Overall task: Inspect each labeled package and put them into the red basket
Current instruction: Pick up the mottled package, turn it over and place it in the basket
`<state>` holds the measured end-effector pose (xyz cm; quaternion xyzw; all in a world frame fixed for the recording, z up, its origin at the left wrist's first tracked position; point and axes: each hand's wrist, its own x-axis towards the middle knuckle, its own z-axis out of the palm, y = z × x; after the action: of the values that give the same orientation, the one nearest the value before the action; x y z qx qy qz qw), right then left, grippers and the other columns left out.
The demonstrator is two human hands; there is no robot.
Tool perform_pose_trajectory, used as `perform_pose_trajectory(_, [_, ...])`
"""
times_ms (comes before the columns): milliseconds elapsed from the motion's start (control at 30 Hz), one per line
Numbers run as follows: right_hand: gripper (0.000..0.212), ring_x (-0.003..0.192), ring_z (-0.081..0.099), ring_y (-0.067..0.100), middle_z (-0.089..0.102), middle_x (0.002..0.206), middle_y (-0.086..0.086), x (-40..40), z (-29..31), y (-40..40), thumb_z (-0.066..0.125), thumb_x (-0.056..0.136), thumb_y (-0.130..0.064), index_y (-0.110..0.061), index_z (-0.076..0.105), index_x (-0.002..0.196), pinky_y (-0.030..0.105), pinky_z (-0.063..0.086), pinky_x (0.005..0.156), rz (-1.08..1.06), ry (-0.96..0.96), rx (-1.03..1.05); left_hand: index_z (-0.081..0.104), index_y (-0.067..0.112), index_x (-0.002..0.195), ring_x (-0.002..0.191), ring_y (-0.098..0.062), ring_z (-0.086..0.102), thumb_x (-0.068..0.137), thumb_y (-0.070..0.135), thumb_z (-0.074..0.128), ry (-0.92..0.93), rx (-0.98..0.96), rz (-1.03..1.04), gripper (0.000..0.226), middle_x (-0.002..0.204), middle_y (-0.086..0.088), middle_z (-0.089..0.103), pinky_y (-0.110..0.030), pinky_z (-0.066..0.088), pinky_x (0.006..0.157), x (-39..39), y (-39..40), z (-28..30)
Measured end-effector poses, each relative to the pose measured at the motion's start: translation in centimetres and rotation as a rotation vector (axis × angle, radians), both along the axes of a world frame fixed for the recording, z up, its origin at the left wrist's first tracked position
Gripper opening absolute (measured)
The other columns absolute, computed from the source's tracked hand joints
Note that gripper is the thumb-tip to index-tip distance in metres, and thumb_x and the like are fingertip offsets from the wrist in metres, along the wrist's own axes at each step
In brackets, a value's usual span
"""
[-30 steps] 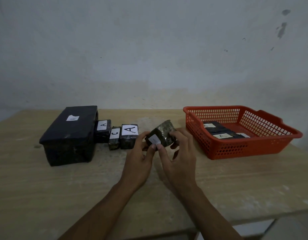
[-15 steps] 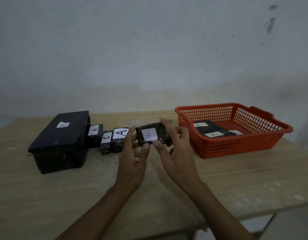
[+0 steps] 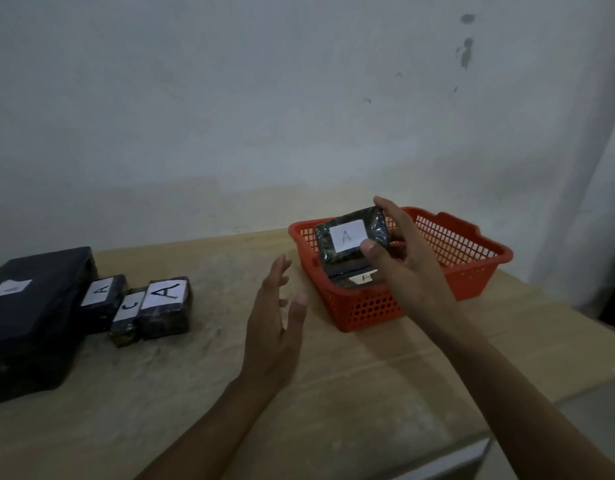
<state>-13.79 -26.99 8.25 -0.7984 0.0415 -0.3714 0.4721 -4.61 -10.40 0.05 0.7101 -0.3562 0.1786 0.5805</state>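
Now the right hand [image 3: 401,258] grips a dark wrapped package [image 3: 351,237] by its right end, thumb on the front edge and fingers curled over the top and back, holding it up over the near-left part of the red basket [image 3: 472,268]. The package's white label faces the camera and carries a faint letter A. Inside the basket, under the held package, lie more dark packages (only one label [image 3: 364,278], also marked A, shows clearly). The left hand [image 3: 274,327] holds nothing; it hangs above the wooden table [image 3: 333,393] just left of the basket, fingers straight and a little spread, palm turned toward the right. Well to the left sit three small wrapped packages in a row, touching one another: one labelled A [image 3: 101,299], a narrow one labelled C [image 3: 126,318], and one with a large A [image 3: 165,306]. Against the first of these stands a big black box [image 3: 35,320] with a small white label on its top.
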Motion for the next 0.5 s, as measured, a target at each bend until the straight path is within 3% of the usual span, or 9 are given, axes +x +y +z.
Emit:
perform_pose_trajectory(100, [0.055, 0.116, 0.058, 0.016, 0.050, 0.137, -0.003, 0.3, 0.4, -3.1, 0.061, 0.098, -0.031, -0.053, 0.038, 0.142, 0.044, 0.059, 0.089, -0.054, 0.045, -0.003, 0.023, 0.049, 0.147, 0.135, 0.002, 0.039, 0.096, 0.059, 0.032, -0.010, 0.018, 0.006, 0.053, 0.144, 0.038, 0.031, -0.028, 0.045, 0.103, 0.9, -2.8, -0.2])
perform_pose_trajectory(167, [0.055, 0.109, 0.056, 0.009, 0.050, 0.131, -0.007, 0.7, 0.6, -5.0, 0.059, 0.099, -0.028, -0.047, 0.037, 0.146, 0.025, 0.054, 0.079, -0.095, 0.080, -0.031, 0.031, 0.038, 0.149, 0.137, -0.006, 0.040, 0.099, 0.056, 0.032, -0.014, 0.003, -0.010, 0.053, 0.148, 0.024, 0.039, -0.041, 0.046, 0.106, 1.6, -4.2, -0.4])
perform_pose_trajectory(233, [0.055, 0.109, 0.054, 0.011, 0.048, 0.126, -0.010, 1.3, 0.8, -6.8, 0.058, 0.101, -0.023, -0.041, 0.037, 0.148, 0.016, 0.048, 0.073, -0.126, 0.126, -0.038, 0.039, 0.032, 0.147, 0.139, -0.010, 0.038, 0.099, 0.058, 0.030, -0.018, -0.011, -0.015, 0.056, 0.151, 0.012, 0.038, -0.045, 0.044, 0.108, 2.3, -5.5, -0.5])
perform_pose_trajectory(400, [0.055, 0.111, 0.056, 0.021, 0.049, 0.131, 0.001, 4.5, 0.8, -11.4, 0.054, 0.102, -0.023, -0.033, 0.032, 0.151, 0.031, 0.055, 0.080, -0.202, 0.256, -0.096, 0.053, 0.024, 0.139, 0.142, -0.015, 0.034, 0.097, 0.064, 0.026, -0.010, -0.024, -0.031, 0.064, 0.155, 0.011, 0.031, -0.047, 0.048, 0.104, 3.4, -6.9, -0.6])
perform_pose_trajectory(500, [0.055, 0.107, 0.057, 0.024, 0.047, 0.143, 0.016, 7.3, 0.5, -13.5, 0.053, 0.102, -0.020, -0.031, 0.031, 0.152, 0.019, 0.051, 0.062, -0.230, 0.372, -0.108, 0.057, 0.020, 0.134, 0.138, -0.015, 0.039, 0.097, 0.057, 0.028, -0.011, -0.016, -0.032, 0.059, 0.150, 0.009, 0.034, -0.044, 0.053, 0.097, 3.6, -6.9, -0.7])
